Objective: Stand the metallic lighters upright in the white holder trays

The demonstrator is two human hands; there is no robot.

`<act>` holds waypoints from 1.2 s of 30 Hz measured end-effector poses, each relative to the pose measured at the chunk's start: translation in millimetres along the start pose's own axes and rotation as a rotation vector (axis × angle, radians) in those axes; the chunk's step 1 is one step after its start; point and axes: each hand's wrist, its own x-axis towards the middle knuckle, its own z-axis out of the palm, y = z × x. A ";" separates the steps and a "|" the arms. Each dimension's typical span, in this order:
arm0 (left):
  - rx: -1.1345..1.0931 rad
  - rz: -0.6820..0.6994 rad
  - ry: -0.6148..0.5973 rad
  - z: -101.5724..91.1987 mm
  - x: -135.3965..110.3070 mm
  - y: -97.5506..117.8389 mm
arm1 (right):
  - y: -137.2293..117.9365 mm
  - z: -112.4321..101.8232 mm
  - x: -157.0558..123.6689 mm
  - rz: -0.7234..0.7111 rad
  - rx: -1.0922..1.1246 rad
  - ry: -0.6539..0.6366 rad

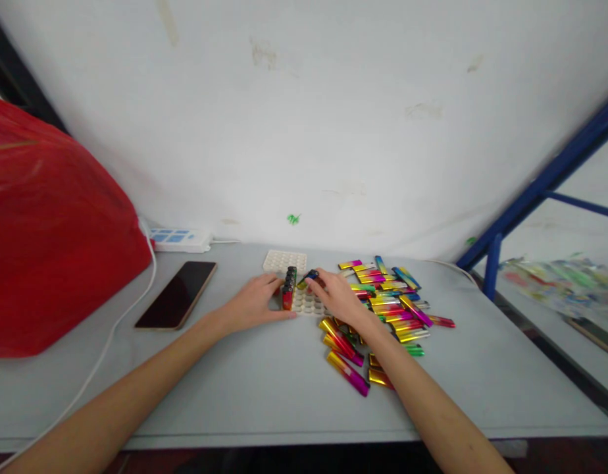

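A white tray with round holes [284, 261] lies on the grey table. Several lighters [289, 286] stand upright in its left column. My left hand [254, 304] rests flat against the tray's left side, fingers closed around its edge. My right hand [336, 295] pinches a dark blue lighter [311, 275] and holds it tilted over the tray, just right of the standing ones. A heap of shiny multicoloured lighters [387, 299] lies to the right of my right hand, and some of them [346, 359] lie nearer me beside my forearm.
A black phone [177, 293] lies face up on the left. Behind it a white power strip [178, 238] with a cable [111, 329] runs along a big red bag [47, 237]. A blue metal frame [531, 197] stands at the right.
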 end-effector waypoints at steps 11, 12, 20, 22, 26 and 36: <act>0.023 -0.002 0.004 0.0 -1.3 0.2 | 6.8 10.0 17.8 -0.094 -0.276 -0.108; 0.019 -0.001 0.003 0.0 -1.3 -0.1 | 6.6 8.0 16.4 -0.095 -0.256 -0.109; 0.014 -0.016 0.001 -2.5 -0.4 1.4 | 18.0 -55.2 0.7 -0.016 -0.058 0.127; 0.012 -0.023 -0.005 -3.5 -0.1 2.4 | 21.9 -74.0 -0.6 0.029 -0.043 0.210; 0.013 -0.019 -0.011 -4.1 0.0 2.8 | 23.9 -99.0 -0.2 0.077 0.016 0.391; 0.014 -0.012 0.000 -2.7 -0.7 1.9 | 14.0 -111.4 -7.4 -0.024 0.091 0.876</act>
